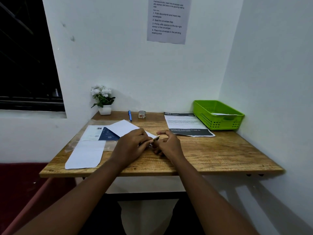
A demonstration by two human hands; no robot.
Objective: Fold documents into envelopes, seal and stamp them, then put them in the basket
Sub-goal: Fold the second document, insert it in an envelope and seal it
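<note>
A white envelope (pixel 122 127) lies at an angle in the middle of the wooden table (pixel 211 155). My left hand (pixel 131 146) rests on its near end and pinches a small yellowish stamp (pixel 156 138) at the fingertips. My right hand (pixel 166 144) is just right of it, fingers curled toward the same stamp, thumb lifted. Another white envelope (pixel 86 154) lies at the front left. A printed document (pixel 184 123) lies at the back right beside the green basket (pixel 218 114), which holds a white envelope (pixel 223 114).
A blue-and-white envelope pack (pixel 101 134) in clear wrap lies left of my hands. A blue pen (pixel 129 115), a roll of stamps (pixel 142 114) and a white flower pot (pixel 103 102) stand along the back wall. An instruction sheet (pixel 167 19) hangs above.
</note>
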